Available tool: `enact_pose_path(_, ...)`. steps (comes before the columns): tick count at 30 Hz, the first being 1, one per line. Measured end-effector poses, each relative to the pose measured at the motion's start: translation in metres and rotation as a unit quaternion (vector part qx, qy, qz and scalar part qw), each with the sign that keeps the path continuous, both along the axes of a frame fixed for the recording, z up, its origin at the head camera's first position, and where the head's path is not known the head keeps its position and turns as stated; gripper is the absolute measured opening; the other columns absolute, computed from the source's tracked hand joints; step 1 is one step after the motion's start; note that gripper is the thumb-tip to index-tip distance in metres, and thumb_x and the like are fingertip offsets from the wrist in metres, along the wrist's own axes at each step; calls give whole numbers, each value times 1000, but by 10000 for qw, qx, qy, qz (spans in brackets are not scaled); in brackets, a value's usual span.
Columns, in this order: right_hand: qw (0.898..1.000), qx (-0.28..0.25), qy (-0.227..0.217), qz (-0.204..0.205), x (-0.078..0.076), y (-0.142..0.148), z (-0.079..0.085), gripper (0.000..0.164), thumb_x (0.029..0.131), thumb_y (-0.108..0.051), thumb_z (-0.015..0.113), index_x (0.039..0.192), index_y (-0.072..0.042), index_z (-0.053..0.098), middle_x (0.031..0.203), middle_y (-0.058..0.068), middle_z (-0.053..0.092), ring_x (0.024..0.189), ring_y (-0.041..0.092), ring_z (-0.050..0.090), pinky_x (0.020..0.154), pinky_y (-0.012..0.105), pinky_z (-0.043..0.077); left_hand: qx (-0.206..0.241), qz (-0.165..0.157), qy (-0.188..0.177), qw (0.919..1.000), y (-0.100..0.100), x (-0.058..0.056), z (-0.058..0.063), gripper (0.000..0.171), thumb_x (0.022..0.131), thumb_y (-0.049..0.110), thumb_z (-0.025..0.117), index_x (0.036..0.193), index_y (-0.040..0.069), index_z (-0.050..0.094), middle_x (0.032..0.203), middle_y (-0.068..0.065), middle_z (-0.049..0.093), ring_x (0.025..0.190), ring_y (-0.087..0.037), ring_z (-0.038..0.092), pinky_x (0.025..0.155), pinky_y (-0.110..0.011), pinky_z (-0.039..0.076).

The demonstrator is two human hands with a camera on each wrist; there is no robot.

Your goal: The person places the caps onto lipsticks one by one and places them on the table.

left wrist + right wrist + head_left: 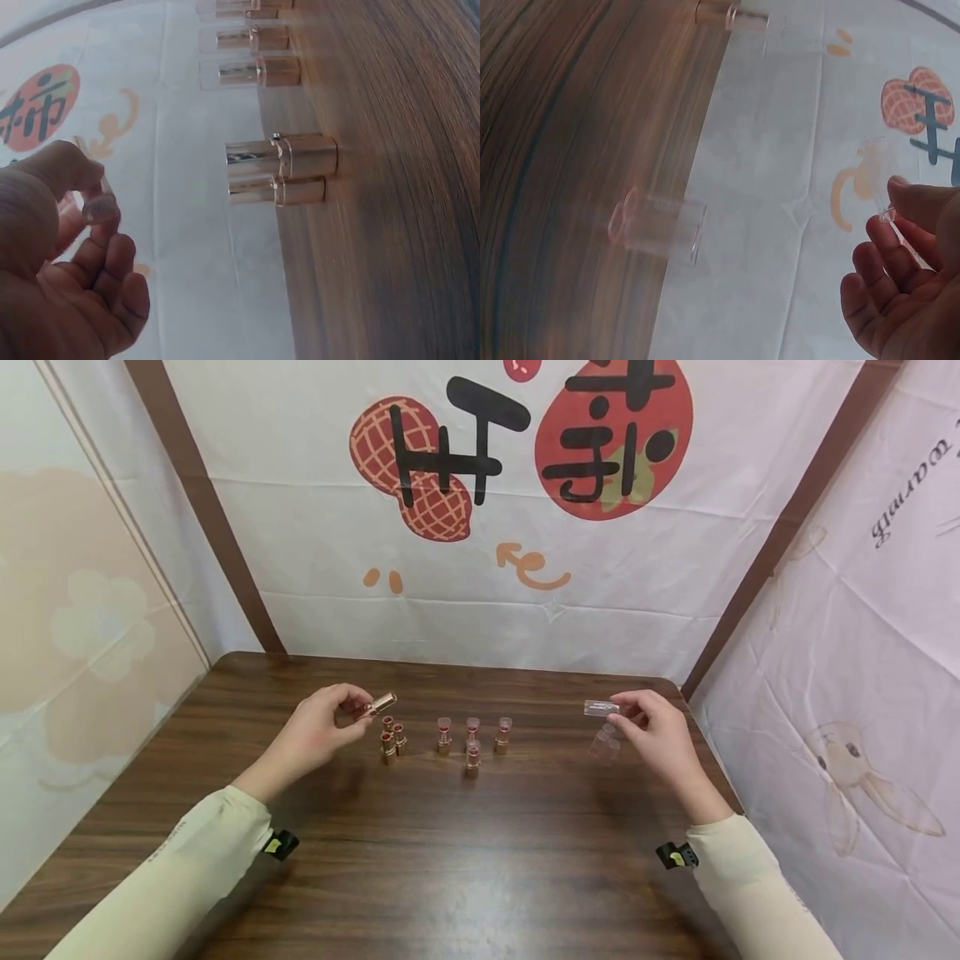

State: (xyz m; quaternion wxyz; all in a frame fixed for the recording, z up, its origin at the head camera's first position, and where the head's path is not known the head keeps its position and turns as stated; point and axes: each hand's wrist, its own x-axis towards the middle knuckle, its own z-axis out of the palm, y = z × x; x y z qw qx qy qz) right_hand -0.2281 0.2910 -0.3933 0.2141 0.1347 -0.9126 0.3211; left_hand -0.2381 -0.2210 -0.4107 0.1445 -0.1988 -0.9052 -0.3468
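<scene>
My left hand [321, 720] pinches a gold lipstick tube [386, 701] between thumb and fingers, tilted above the tabletop. Just beyond and below it, three uncapped gold lipsticks [400, 739] stand upright, close together; the left wrist view shows their shiny barrels [309, 156] side on. On the right, a clear lipstick cap [597, 707] with faint lettering lies sideways in the pinch of my right hand [656, 720]. Below that hand, a few more clear caps [664, 223] stand on the table. Between the hands are several lipsticks [502, 737] with clear caps over them.
The dark wood table [465, 852] has rounded far corners. A white printed cloth [480, 627] hangs right behind its far edge, and further cloth panels [840, 652] flank both sides. Upright capped lipsticks [472, 762] stand in the middle, one nearer than the others.
</scene>
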Motion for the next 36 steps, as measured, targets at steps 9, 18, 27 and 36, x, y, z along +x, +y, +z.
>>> enact_pose_path(9,9988,-250,39,428,6,-23,0,26,90,-16,81,114,-13,73,95,0,65,81,12,59,70,18,49,27,-140,377,9992,11,9,9,20,89,11,79,106,16,70,97,3,67,92,-14,56,74,-29,44)
enact_pose_path(18,9940,-529,146,948,13,-45,1,26,87,-14,83,112,-15,74,94,-2,67,79,11,60,64,20,52,266,-438,555,9971,26,17,16,21,89,13,81,107,20,71,98,8,66,91,-14,58,74,-31,45)
enact_pose_path(27,9888,-694,228,1301,15,-65,1,27,86,-10,83,111,-14,75,97,-3,69,84,10,61,71,23,53,460,-497,483,9965,39,24,18,22,89,15,82,107,20,71,99,7,68,92,-16,61,75,-31,49)
enact_pose_path(36,9852,-704,227,1545,14,-83,1,25,87,-14,83,111,-15,75,102,-5,70,87,10,63,76,25,55,551,-663,466,9952,50,30,24,24,87,14,83,106,22,71,96,10,64,88,-7,55,75,-27,48)
